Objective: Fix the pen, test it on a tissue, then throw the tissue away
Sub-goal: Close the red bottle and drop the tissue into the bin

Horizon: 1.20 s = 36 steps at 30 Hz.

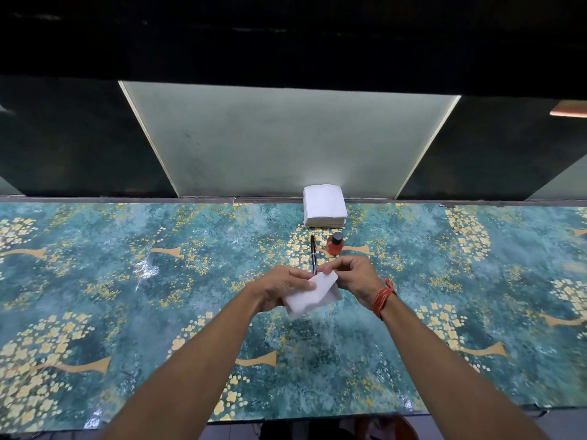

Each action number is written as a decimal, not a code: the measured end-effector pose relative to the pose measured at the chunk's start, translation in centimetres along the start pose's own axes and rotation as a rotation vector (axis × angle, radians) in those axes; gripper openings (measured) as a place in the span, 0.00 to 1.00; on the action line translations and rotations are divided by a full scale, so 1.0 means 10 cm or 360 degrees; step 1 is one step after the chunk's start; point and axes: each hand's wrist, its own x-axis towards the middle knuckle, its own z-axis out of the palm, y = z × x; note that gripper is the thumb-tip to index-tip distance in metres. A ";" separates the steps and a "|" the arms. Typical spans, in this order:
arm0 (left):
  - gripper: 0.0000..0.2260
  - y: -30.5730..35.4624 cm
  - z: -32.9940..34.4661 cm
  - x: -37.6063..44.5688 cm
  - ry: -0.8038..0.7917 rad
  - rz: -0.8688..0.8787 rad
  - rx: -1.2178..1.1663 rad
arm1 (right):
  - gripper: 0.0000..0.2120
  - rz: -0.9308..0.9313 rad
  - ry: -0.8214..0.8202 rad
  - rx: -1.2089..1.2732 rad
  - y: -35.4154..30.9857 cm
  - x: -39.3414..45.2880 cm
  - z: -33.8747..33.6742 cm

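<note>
So we count two hands, both over the table's middle. Left hand [281, 289] has its fingers curled round one white tissue [313, 295], thumb pressed on top of the sheet. Right hand [355, 277] pinches the tissue's far right corner, fingertips closed tight on the edge. The tissue is partly folded and crumpled, held between the two hands just above the table [127, 281]; we cannot tell if its lower edge touches the surface.

One black pen [313, 254] lies flat on the table just beyond the hands, running near to far, its near end hidden behind the tissue. One small bottle [335, 244] of orange-red liquid with a dark cap stands upright just right of the pen, apart from it. One stack of white tissues [324, 205] sits farther back, against the table's far edge. One red thread band [382, 296], wound several times, circles the right wrist. The table cover is teal with yellow blossom trees.
</note>
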 end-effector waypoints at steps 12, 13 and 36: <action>0.04 -0.30 0.41 0.14 0.0310 0.0148 -0.0399 | 0.10 0.0246 0.0470 0.0102 0.36 -0.24 0.23; 0.04 -0.31 0.40 0.12 0.0265 0.0133 -0.0398 | 0.11 0.0234 0.0465 0.0120 0.37 -0.25 0.20; 0.12 -0.95 1.36 -0.51 0.0148 0.0174 -0.0229 | 0.07 -0.0017 0.0444 0.0278 0.78 -1.46 -0.52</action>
